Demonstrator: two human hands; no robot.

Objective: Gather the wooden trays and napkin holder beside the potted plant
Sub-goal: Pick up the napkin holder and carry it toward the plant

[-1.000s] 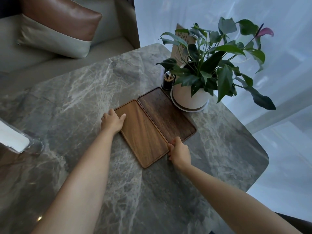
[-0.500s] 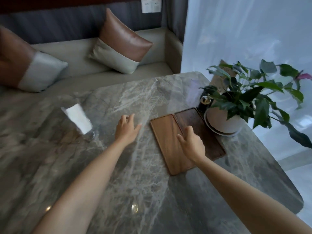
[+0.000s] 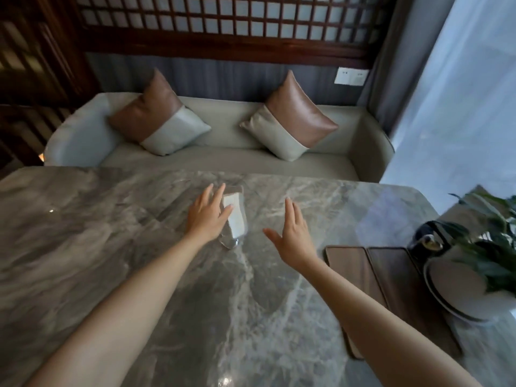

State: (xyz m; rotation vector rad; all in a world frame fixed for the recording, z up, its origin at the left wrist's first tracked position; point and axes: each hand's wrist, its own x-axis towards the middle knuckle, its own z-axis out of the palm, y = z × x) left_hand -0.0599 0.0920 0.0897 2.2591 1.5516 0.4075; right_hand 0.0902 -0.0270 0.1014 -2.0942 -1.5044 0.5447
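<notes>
A clear napkin holder (image 3: 236, 219) with white napkins stands mid-table on the grey marble table (image 3: 111, 233). My left hand (image 3: 207, 216) is spread open against its left side, fingers touching it but not closed around it. My right hand (image 3: 293, 236) hovers open to the right of the holder, apart from it. Two wooden trays lie side by side at the right: the lighter tray (image 3: 354, 272) and the darker tray (image 3: 396, 275), next to the potted plant (image 3: 474, 275) in its white pot. My right forearm crosses the lighter tray's near end.
A small dark container (image 3: 424, 241) stands behind the trays by the pot. A grey sofa (image 3: 223, 157) with two brown-and-grey cushions (image 3: 159, 115) runs along the table's far edge. A sheer curtain (image 3: 460, 93) hangs at the right.
Both hands left the trays and moved left to the napkin holder. The view swung up and left; the trays now sit together by the plant.
</notes>
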